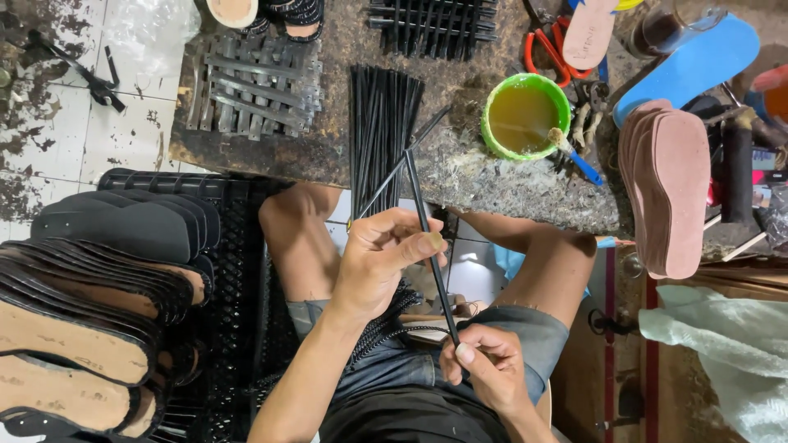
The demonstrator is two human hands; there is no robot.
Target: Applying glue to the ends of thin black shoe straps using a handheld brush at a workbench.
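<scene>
Both hands pinch one thin black strap (pixel 428 246). Right hand (pixel 484 369) fingers clamp its low end, left hand (pixel 382 258) fingers squeeze higher. It points up toward the table (pixel 460 172).

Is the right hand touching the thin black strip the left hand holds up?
Touching. The head view shows the right hand pinching the lower end of the black strip, while the left hand grips it higher up.

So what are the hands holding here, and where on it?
Both hold one thin black strip: the left hand pinches it near its upper part, the right hand grips its lower end.
</scene>
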